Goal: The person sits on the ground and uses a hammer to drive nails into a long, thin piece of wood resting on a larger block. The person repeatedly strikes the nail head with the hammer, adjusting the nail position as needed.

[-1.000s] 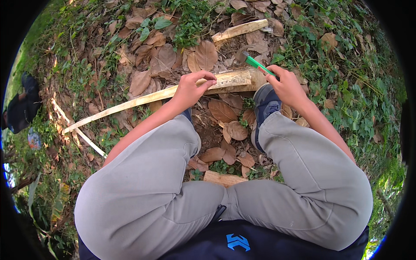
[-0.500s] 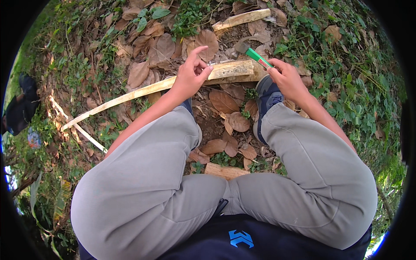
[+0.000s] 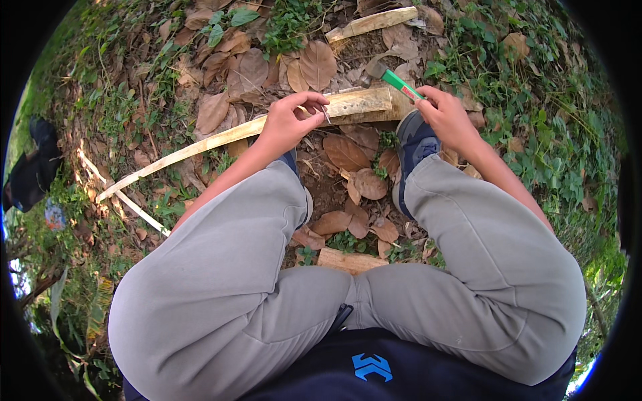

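My right hand (image 3: pixel 447 119) is wrapped round the green handle of a hammer (image 3: pixel 396 81), whose dark metal head rests at or just above the far side of a pale wooden strip (image 3: pixel 358 102). Dark dots, perhaps nail heads or holes, mark this strip near its right end, and it lies over a wider board (image 3: pixel 399 103). Thumb and fingers of my left hand (image 3: pixel 291 123) pinch a thin nail (image 3: pixel 326 116) over the near edge of the strip. The strip runs on leftward below that hand as a long bent length.
Another short wooden piece (image 3: pixel 373 24) lies on the leaves at the far side. A cut wood block (image 3: pixel 351 260) sits between my legs. A thin pale stick (image 3: pixel 142 212) is on the ground at left. My shoes (image 3: pixel 416 150) flank the dry leaves; a dark object (image 3: pixel 33 167) is at far left.
My left hand has lowered its raised index finger and turned the nail, which stood upright before and now points down toward me. The hammer has hardly moved.
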{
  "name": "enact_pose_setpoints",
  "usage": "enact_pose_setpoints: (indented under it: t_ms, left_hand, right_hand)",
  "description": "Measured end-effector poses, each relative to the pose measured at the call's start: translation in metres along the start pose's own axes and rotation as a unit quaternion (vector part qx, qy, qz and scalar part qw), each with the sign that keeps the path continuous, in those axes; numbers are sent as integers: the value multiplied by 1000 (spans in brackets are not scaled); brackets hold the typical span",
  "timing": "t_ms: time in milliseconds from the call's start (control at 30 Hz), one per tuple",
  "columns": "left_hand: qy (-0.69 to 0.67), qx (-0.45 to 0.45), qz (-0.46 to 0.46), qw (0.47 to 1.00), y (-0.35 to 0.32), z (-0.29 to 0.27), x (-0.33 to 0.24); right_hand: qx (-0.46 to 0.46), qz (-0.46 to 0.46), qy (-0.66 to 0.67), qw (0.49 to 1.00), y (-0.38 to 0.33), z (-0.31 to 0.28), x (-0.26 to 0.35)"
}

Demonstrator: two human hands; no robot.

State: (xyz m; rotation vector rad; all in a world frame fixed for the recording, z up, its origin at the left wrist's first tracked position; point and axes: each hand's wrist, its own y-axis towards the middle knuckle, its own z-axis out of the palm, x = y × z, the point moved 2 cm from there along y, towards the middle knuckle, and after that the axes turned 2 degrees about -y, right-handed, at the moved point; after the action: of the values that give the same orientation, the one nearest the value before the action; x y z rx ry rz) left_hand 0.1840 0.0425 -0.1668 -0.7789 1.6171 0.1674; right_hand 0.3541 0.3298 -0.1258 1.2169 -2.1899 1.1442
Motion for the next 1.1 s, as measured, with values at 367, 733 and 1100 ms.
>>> enact_pose_setpoints:
  t_ms: [367, 733, 1100]
  left_hand:
    - [67, -103, 99, 987, 2, -3, -3]
    - [-106, -27, -5, 994, 7, 4, 7]
    - [72, -26, 43, 996, 12, 11, 0]
  right_hand:
    - [6, 12, 0, 1000, 2, -6, -5]
    - [-1, -15, -26, 1000, 5, -15, -1]
    - [3, -20, -43, 999, 3, -20, 4]
